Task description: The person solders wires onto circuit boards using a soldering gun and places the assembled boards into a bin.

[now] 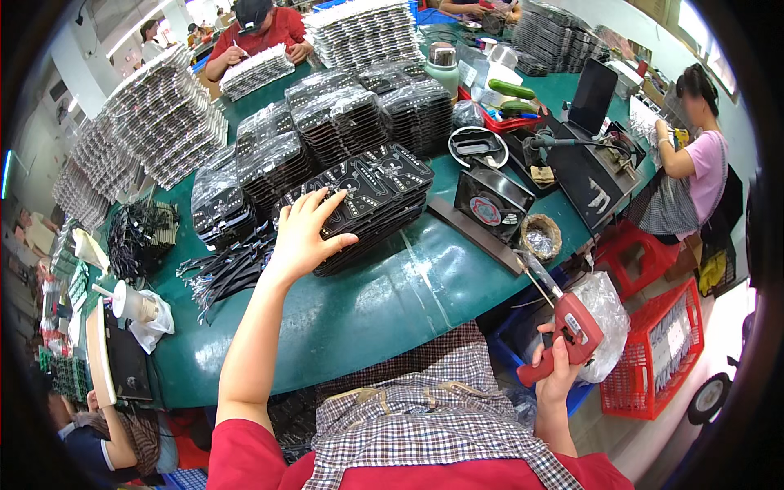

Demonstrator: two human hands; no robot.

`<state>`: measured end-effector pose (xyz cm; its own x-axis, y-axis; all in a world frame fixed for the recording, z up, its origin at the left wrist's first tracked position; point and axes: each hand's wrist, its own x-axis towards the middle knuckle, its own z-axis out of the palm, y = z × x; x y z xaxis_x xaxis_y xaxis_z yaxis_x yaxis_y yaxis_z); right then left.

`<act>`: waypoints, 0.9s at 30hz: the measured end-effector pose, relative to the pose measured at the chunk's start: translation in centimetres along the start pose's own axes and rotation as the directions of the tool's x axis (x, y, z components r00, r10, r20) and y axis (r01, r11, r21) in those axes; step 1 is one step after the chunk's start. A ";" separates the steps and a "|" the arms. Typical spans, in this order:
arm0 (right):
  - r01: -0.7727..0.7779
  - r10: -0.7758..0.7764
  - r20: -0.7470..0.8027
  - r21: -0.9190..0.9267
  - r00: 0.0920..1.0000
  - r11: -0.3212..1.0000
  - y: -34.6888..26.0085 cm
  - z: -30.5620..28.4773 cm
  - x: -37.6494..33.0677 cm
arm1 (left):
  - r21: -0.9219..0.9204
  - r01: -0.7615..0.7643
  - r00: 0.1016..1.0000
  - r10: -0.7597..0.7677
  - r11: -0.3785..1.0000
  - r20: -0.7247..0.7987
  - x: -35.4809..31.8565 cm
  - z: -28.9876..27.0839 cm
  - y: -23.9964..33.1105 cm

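Observation:
A stack of black printed circuit boards (380, 192) with pale solder pads sits on the green table. My left hand (300, 237) rests at its left near corner, fingers spread and the thumb out to the side, gripping nothing. Off the table's right front edge, my right hand (557, 367) is closed around the handle of a red soldering gun (581, 322). Its thin metal tip points up and left, towards a dark metal bar (478, 235) on the table. Close to that tip stands a round brownish bowl (541, 235) with silvery contents.
Wrapped board stacks (335, 110) stand behind. Loose black cables (224, 273) lie to the left, near a white cup (135, 302). A small fan (492, 200) and a red tray (506, 122) are on the right. A red crate (653, 351) and stool (633, 257) stand beyond the edge. Other people work around.

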<state>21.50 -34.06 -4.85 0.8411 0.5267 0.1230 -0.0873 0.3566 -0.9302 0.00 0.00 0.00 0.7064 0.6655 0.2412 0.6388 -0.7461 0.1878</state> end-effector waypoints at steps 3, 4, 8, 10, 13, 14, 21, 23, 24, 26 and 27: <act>-0.017 0.017 -0.001 -0.008 1.000 1.000 0.2 -0.1 -0.2 | -0.156 0.006 1.000 -0.010 0.988 -0.021 0.3 -0.5 -0.6; -0.006 0.006 -0.007 -0.014 1.000 1.000 0.0 -0.3 -0.1 | -0.275 -0.016 1.000 0.009 0.961 -0.029 0.8 -0.5 -1.2; -0.001 0.001 -0.006 -0.009 1.000 1.000 -0.3 -0.7 0.0 | -0.298 -0.162 0.983 0.128 0.941 -0.129 2.0 -1.5 -0.8; -0.006 0.005 -0.021 -0.026 1.000 1.000 -0.3 -0.7 0.0 | 0.100 -0.253 0.962 0.262 0.962 -0.083 1.9 -1.8 0.0; -0.006 0.005 -0.025 -0.040 1.000 0.999 -0.1 -0.5 0.0 | 0.396 -0.280 0.944 0.326 0.875 -0.053 1.5 -1.4 0.1; -0.002 0.001 -0.022 -0.038 1.000 0.999 0.0 -0.4 0.1 | 0.377 -0.277 0.918 0.359 0.884 -0.166 1.6 -1.4 -0.5; 0.015 -0.018 -0.067 -0.050 0.998 0.999 0.3 -1.5 0.0 | 0.426 -0.108 0.762 0.350 0.898 -0.545 -4.3 -4.9 3.8; 0.025 -0.030 -0.071 -0.059 0.997 0.998 0.0 -1.5 0.2 | 0.423 -0.082 0.778 0.323 0.902 -0.538 -8.7 -3.1 5.4; 0.002 -0.002 -0.101 0.001 0.995 1.000 0.1 -1.7 0.5 | 0.396 -0.100 0.784 0.317 0.913 -0.533 -10.9 -1.8 6.0; -0.021 0.022 -0.091 0.016 0.996 1.000 0.2 -1.8 0.8 | 0.320 -0.070 0.852 0.223 0.945 -0.473 -14.5 0.6 8.2; -0.035 0.037 -0.092 0.023 0.995 0.999 0.1 -1.8 0.9 | 0.297 -0.084 0.881 0.211 0.951 -0.425 -15.9 2.0 8.9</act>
<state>23.20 -34.98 -5.51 0.8831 0.4659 0.0561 -0.1288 0.3557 -0.9257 -4.91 -17.19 -4.05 0.6271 0.4197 0.6562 0.6386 -0.7594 -0.1245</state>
